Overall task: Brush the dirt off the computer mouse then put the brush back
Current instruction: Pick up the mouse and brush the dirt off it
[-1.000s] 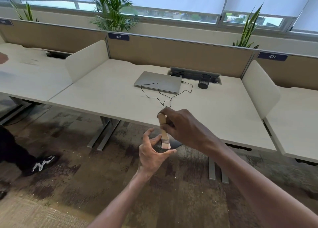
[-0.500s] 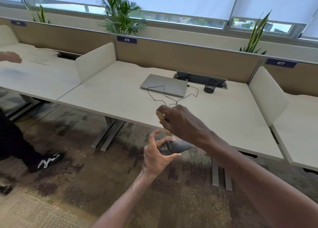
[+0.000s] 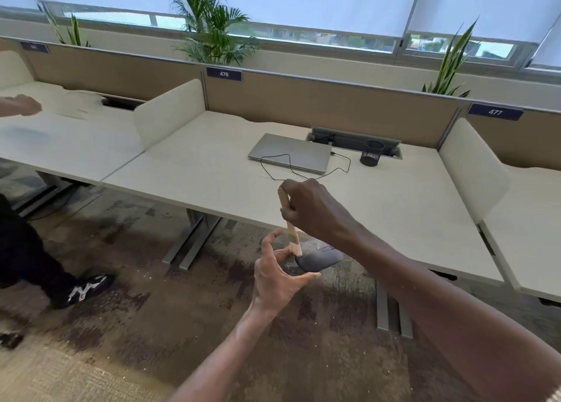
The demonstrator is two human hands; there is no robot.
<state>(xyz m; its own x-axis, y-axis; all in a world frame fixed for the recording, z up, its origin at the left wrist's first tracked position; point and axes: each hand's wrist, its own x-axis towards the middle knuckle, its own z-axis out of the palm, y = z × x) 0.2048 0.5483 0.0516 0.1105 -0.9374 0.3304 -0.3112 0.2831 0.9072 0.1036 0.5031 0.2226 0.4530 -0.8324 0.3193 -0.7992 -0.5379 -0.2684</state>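
Just off the near edge of the counter (image 3: pixel 394 228), over the carpet, the left hand (image 3: pixel 277 272) has its grip on the computer mouse (image 3: pixel 318 259), pinched between thumb below and fingertips at its rear end, the other fingers curled loosely open above it. Its dark grey shell points away to the right and sits tilted, top face turned up toward the brush (image 3: pixel 290 224). The right hand (image 3: pixel 315 212) is clenched around the brush's pale wooden handle, fist high on the shaft, the bristle end pointing down and touching the mouse's rear top surface just beside the left fingertips.

Judging by its look, the mouse is light, hard and smooth-shelled, so a pinch at one end could let it swivel under a firm stroke; holding it by both flanks, clear of the top face, would probably steady it better and leave more surface free for the bristles. The brush handle is stiff and slim, its bristles soft, so light strokes should do.

Farther back on the counter, a closed laptop (image 3: pixel 291 152) lies near the rear panel, with a thin black cable (image 3: pixel 303 175) looping in front of it and a black mesh cup (image 3: pixel 370 157) to its right. Well to the left of the counter, another person's leg and shoe (image 3: pixel 88 289) stand on the carpet. Where the brush belongs afterwards is not evident.
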